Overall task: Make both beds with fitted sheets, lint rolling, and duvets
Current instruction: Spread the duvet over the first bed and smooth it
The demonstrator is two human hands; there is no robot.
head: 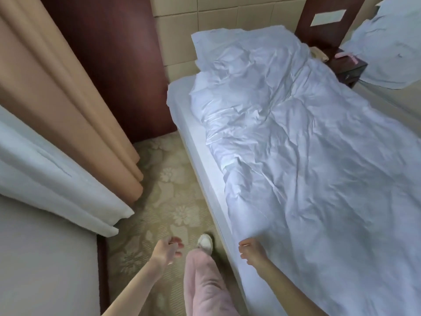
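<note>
Looking lengthwise along duvet (pixel 307 144) toward headboard (pixel 216 17); hovering right hand (pixel 251 249), loosely curled, empty, just beside its left edge; holding left hand (pixel 167 248) slack, empty, farther off.

Person wore loose pale-pink trousers (pixel 205 283) of a soft, slightly fuzzy fabric, creased along the leg. One shoe (pixel 205 244) was visible: white to cream, rounded toe. The left hand (pixel 167 248) and right hand (pixel 251 250) were bare, forearms uncovered to the frame edge.
</note>
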